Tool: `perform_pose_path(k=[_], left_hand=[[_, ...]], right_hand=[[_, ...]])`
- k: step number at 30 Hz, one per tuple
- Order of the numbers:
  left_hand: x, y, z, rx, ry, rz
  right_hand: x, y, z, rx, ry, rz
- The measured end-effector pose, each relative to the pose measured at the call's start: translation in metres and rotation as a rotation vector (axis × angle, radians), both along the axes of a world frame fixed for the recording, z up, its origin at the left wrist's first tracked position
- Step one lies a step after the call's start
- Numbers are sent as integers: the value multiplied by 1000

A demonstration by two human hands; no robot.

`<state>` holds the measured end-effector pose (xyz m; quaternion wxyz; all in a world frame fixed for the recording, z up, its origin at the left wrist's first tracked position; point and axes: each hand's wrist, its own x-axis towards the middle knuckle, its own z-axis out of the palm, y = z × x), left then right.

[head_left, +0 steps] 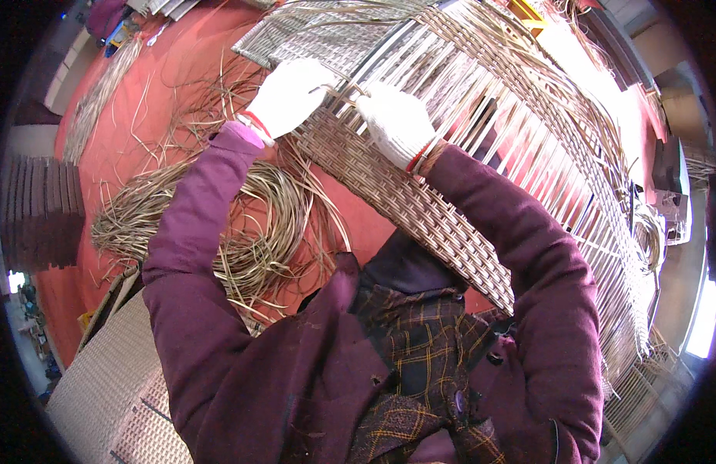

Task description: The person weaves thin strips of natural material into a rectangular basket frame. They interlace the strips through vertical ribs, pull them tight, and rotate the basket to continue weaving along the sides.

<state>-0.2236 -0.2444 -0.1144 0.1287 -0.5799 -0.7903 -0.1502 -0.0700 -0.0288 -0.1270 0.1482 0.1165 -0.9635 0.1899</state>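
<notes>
Both of my hands wear white knitted gloves with red cuff edges, and they work close together over a wicker panel (420,203). My left hand (290,94) is closed on a thin brown wicker strand (344,96) that spans the short gap between the hands. The fingers of my right hand (396,124) are closed on the same strand, just above the panel's woven border. Glare washes out much of both gloves, so the finger detail is faint. Tight weave covers the panel's near band and far left corner, while long parallel strands run bare across its middle.
A big loose coil of strands (269,213) lies on the red floor (358,209) left of the panel. More loose strands (102,100) stretch along the far left. A finished woven piece (102,387) sits at the lower left. Dark stacked slats (41,213) stand at the left edge.
</notes>
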Motion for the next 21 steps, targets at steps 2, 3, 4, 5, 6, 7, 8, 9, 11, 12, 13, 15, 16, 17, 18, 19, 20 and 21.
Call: perform_pose_path(k=[2, 3, 4, 5, 6, 7, 8, 9, 11, 12, 13, 15, 16, 17, 18, 19, 20, 21], left_hand=[[4, 6, -7, 6, -33, 7], [6, 9, -10, 13, 67, -37], [6, 12, -12, 35, 53, -59], [6, 14, -14, 78, 54, -102], [5, 16, -15, 100, 31, -128], [4, 17, -15, 92, -48, -131], [3, 17, -14, 60, -152, -111], [1, 17, -12, 42, -251, -99], [-1, 15, -7, -45, -147, -82], [-2, 14, -4, -129, -105, -69], [-2, 13, -1, -129, -63, -93], [-3, 11, 5, -225, -11, -110], [-5, 10, 7, -252, 15, -122], [-6, 10, 8, -277, 36, -119], [-8, 11, 9, -301, 58, -116], [-11, 13, 8, -275, 164, -152], [-15, 15, 8, -344, 156, -132], [-19, 17, 8, -386, 151, -144]], right_hand=[[-1, 1, -3, 42, 12, 10], [-1, 2, -5, 72, 3, 9], [0, 3, -6, 45, 36, 24], [0, 3, -8, 28, 55, 28], [1, 4, -9, 17, 73, 18], [1, 6, -11, 9, 88, 22], [1, 7, -12, 6, 100, 16], [1, 8, -13, 2, 127, 29], [0, 11, -14, -41, 192, 46], [-1, 11, -15, -59, 214, 49], [-1, 12, -17, -82, 196, 22], [-1, 11, -19, -120, 109, -66], [-2, 11, -21, -144, 127, -70], [-1, 9, -22, -166, 130, -77], [-1, 9, -23, -187, 134, -84], [-2, 8, -23, -205, 77, -115], [-4, 8, -22, -237, 106, -113], [-7, 9, -20, -270, 135, -110]])
